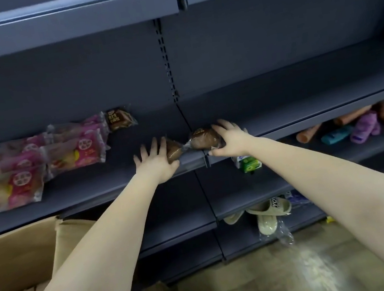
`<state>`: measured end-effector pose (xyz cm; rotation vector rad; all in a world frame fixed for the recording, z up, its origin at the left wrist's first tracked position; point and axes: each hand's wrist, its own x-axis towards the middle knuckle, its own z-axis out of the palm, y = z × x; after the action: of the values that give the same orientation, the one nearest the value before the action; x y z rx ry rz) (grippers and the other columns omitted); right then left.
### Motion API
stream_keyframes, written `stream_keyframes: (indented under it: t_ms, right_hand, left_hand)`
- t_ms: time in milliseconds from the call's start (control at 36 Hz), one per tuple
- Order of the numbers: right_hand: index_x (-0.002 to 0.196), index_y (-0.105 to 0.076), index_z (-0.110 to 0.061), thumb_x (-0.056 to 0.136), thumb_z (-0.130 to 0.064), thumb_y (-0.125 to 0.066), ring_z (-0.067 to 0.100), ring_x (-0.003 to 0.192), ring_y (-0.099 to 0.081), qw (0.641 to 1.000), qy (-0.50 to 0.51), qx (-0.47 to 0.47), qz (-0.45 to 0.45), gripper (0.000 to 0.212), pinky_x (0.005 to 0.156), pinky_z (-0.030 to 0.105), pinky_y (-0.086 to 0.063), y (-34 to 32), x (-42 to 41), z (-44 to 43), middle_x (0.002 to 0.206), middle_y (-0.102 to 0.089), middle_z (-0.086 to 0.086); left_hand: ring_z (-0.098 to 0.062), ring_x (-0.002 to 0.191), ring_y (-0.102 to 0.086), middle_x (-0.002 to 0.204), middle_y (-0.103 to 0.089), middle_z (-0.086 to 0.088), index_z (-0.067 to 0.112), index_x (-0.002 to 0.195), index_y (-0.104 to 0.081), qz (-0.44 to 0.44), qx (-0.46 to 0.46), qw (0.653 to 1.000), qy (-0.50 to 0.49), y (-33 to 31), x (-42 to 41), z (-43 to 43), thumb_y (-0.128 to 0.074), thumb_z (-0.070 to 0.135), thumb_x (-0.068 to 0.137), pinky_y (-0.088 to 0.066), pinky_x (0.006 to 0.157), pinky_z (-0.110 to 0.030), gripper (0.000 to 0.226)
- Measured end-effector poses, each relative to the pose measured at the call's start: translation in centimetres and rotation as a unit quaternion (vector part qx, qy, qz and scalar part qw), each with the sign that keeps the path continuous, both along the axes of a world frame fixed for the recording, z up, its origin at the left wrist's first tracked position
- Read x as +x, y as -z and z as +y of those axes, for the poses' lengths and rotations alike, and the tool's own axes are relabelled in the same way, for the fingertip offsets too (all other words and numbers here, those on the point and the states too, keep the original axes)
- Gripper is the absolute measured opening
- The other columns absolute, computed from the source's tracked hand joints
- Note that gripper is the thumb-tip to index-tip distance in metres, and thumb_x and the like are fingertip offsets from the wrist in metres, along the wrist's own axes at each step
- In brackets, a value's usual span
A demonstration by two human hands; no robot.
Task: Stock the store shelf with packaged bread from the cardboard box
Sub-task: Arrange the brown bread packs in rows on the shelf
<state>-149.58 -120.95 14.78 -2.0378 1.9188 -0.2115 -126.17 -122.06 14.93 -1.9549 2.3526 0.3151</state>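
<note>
1. Left hand (155,161): fingers splayed, thumb tucked under, grips the left brown bread packet (173,151) at the front edge of the middle shelf (278,96).
2. Right hand (230,139): fingers curled over the top, thumb below, grips the right brown bread packet (203,139), also at the shelf's front edge, on the seam between shelf sections.
3. The two packets sit side by side, wrapper ends touching.
4. Pink bread packets (73,149) are piled on the same shelf at 9 o'clock from the hands.
5. A lone brown bread packet (119,119) lies at 11 o'clock, near the back panel.
6. Cardboard box (15,256): open, at 7 o'clock, with more packets inside.
7. Green carton (249,162) is on the lower shelf under the right wrist.
8. Beige slippers (271,208) are at 5 o'clock, lower down.
</note>
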Motion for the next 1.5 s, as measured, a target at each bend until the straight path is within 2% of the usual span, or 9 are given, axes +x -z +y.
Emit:
stream_keyframes:
  t_ms: [278,500,639,806,944,1028,1194,1306,1500]
  right_hand:
    - [0.153,-0.002,-0.018,0.096,-0.056,-0.032,0.022,0.147,0.006,0.998,-0.022,-0.061,-0.025,0.074,0.114,0.060,-0.003,-1.2,1.9,-0.2,0.160,0.005,-0.004]
    - [0.152,-0.001,-0.013,0.103,-0.042,-0.018,0.019,0.147,0.006,0.999,-0.010,-0.048,-0.019,0.060,0.115,0.058,-0.002,-0.4,3.4,-0.8,0.160,0.003,0.001]
    - [0.152,0.001,-0.017,0.101,-0.047,-0.025,0.029,0.146,0.007,0.999,0.002,-0.028,-0.021,0.065,0.113,0.060,-0.004,1.1,4.0,-0.3,0.160,0.004,0.001]
    - [0.152,0.004,-0.024,0.096,-0.054,-0.036,0.036,0.145,0.007,0.998,-0.018,-0.047,0.037,0.075,0.112,0.063,-0.006,2.1,3.5,-0.2,0.160,0.006,0.005]
    - [0.151,-0.009,-0.032,0.094,-0.048,-0.043,0.039,0.140,-0.014,0.998,-0.008,-0.050,0.041,0.068,0.113,0.061,-0.012,1.5,2.9,-0.6,0.151,-0.023,0.016]
    - [0.150,-0.015,-0.026,0.087,-0.047,-0.056,0.036,0.131,-0.029,0.997,0.024,-0.066,0.026,0.078,0.111,0.056,-0.020,0.7,2.8,-0.9,0.141,-0.035,0.016]
    - [0.147,-0.022,-0.009,0.082,-0.041,-0.064,0.037,0.125,-0.034,0.981,0.086,-0.161,0.061,0.084,0.104,0.050,-0.031,-1.0,2.6,-2.1,0.136,-0.036,0.017]
    - [0.138,-0.036,-0.009,0.079,-0.039,-0.068,0.037,0.124,-0.033,0.978,0.075,-0.186,0.058,0.073,0.100,0.048,-0.034,-2.3,3.4,-3.8,0.137,-0.034,0.016]
    - [0.135,-0.033,-0.012,0.078,-0.047,-0.070,0.034,0.127,-0.034,0.984,0.012,-0.173,0.030,0.076,0.101,0.049,-0.034,-2.9,8.4,-7.8,0.137,-0.040,0.012]
  left_hand:
    - [-0.032,0.146,0.015,0.160,0.017,-0.002,0.036,0.151,0.010,0.025,0.020,0.999,0.000,0.4,0.7,0.3,-0.038,0.062,0.092,0.003,0.118,-0.052,0.080]
    - [-0.031,0.147,0.005,0.161,0.009,-0.009,0.010,0.151,0.011,0.057,-0.057,0.995,-0.057,1.7,1.7,1.7,-0.042,0.071,0.085,-0.002,0.118,-0.050,0.105]
    - [-0.031,0.147,0.001,0.161,0.002,-0.007,0.012,0.153,0.005,0.065,-0.060,0.994,-0.060,2.0,2.6,1.8,-0.042,0.071,0.085,-0.002,0.118,-0.052,0.102]
    - [-0.031,0.147,0.000,0.161,0.000,-0.006,0.011,0.153,0.005,0.065,-0.057,0.995,-0.055,2.1,2.6,1.8,-0.042,0.071,0.085,-0.002,0.117,-0.052,0.102]
    - [-0.033,0.147,-0.002,0.161,-0.001,-0.006,0.013,0.153,0.002,0.058,-0.069,0.995,-0.044,2.0,2.9,1.0,-0.040,0.071,0.085,-0.003,0.118,-0.053,0.099]
    - [-0.034,0.146,-0.005,0.161,-0.003,-0.006,0.014,0.153,-0.002,0.060,-0.087,0.994,-0.032,1.6,3.1,0.4,-0.038,0.069,0.087,-0.004,0.118,-0.053,0.093]
    - [-0.032,0.145,-0.012,0.160,-0.013,-0.006,0.015,0.153,-0.011,0.088,-0.130,0.987,-0.031,1.0,3.3,-1.2,-0.037,0.066,0.089,-0.006,0.118,-0.052,0.085]
    - [-0.031,0.145,-0.013,0.159,-0.016,-0.007,0.015,0.153,-0.012,0.092,-0.140,0.986,-0.024,0.7,3.7,-1.9,-0.039,0.064,0.091,-0.004,0.118,-0.050,0.083]
    - [-0.032,0.147,-0.005,0.160,-0.011,-0.006,0.015,0.153,-0.013,0.080,-0.144,0.985,-0.046,0.4,7.5,-4.4,-0.039,0.058,0.094,-0.007,0.118,-0.051,0.077]
